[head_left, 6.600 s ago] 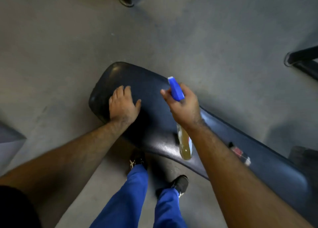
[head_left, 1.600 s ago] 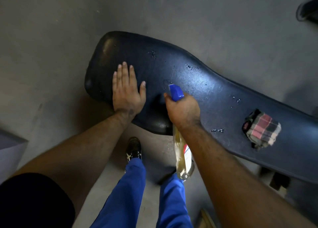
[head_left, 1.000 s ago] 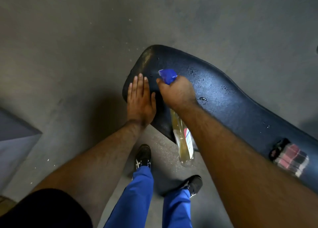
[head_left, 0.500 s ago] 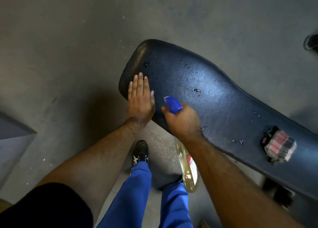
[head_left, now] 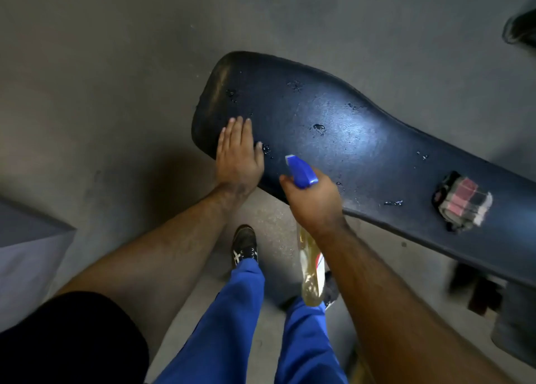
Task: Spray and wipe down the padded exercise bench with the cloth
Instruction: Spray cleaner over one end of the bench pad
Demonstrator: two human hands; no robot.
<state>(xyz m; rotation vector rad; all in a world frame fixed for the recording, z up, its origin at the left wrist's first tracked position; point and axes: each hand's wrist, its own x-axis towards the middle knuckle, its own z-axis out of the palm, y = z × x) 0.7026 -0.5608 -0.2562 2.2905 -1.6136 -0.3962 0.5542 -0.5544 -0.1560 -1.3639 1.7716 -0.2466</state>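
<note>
1. Left hand lies flat, palm down, fingers released, on the bench
2. Right hand grips the spray bottle; droplets on padding
3. Cloth rests folded on the bench's right part

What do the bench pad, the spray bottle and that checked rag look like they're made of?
Bench pad: probably vinyl or faux leather, dark and grainy, droplets beading on top. Spray bottle: clear plastic showing yellowish liquid, with a glossy blue plastic head. Rag: soft woven fabric, checked, bunched up.

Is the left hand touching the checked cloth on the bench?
Apart. The head view shows the left hand flat near the bench end, bare padding before the cloth.
</note>
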